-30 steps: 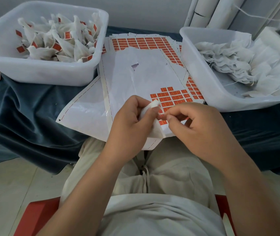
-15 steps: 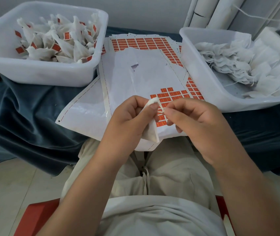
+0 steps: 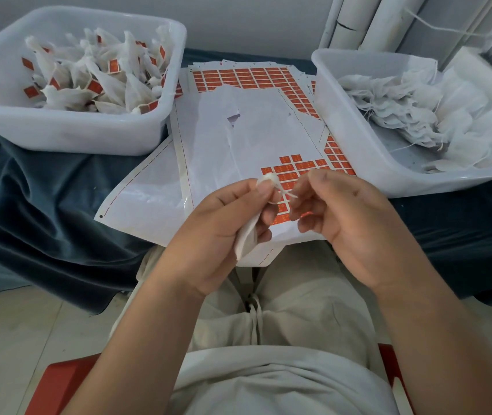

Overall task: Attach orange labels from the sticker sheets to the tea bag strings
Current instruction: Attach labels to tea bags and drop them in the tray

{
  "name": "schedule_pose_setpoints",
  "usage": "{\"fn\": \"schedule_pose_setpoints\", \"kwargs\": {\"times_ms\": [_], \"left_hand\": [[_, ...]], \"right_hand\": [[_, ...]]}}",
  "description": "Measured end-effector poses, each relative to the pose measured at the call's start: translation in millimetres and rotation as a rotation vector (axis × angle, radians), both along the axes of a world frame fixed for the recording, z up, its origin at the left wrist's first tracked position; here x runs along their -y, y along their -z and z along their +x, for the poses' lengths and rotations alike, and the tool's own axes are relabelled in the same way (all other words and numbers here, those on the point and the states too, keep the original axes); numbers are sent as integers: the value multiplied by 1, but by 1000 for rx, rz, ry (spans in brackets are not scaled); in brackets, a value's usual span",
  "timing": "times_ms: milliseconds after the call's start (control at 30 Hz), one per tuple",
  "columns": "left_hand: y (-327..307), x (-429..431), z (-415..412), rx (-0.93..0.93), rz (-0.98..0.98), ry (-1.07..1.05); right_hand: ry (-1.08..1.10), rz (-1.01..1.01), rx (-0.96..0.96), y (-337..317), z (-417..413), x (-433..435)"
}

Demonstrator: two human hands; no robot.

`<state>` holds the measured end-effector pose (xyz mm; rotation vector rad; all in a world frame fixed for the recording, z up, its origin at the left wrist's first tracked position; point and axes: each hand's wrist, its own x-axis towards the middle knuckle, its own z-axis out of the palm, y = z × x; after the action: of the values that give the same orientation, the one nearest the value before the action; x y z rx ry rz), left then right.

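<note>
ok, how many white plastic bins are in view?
2. The left bin sits at the far left and holds labelled tea bags. The right bin sits at the far right and holds unlabelled tea bags. None appear hidden.

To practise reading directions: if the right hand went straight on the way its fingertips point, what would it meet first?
The right hand points left. Past the thin white string it seems to pinch, it would probably first meet the white mesh tea bag gripped by the left hand; depth is unclear.
</note>
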<state>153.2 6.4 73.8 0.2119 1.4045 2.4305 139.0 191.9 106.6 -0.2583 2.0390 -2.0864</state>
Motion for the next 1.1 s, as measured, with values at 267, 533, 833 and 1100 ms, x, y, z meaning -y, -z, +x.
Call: {"fn": "schedule_pose_setpoints", "kwargs": {"times_ms": [267,533,833,1100], "left_hand": [[2,0,-1,-20,-32,-34],[3,0,-2,-55,-117,-87],[12,-5,-2,-109,-184,-141],[10,-7,-1,-125,-268,-201]], "right_hand": [[57,216,-258,-1,7,0],[-34,332,-279,0,9,3],[-57,309,-317,2,9,2],[-92,176,-228,6,8,3]]}}
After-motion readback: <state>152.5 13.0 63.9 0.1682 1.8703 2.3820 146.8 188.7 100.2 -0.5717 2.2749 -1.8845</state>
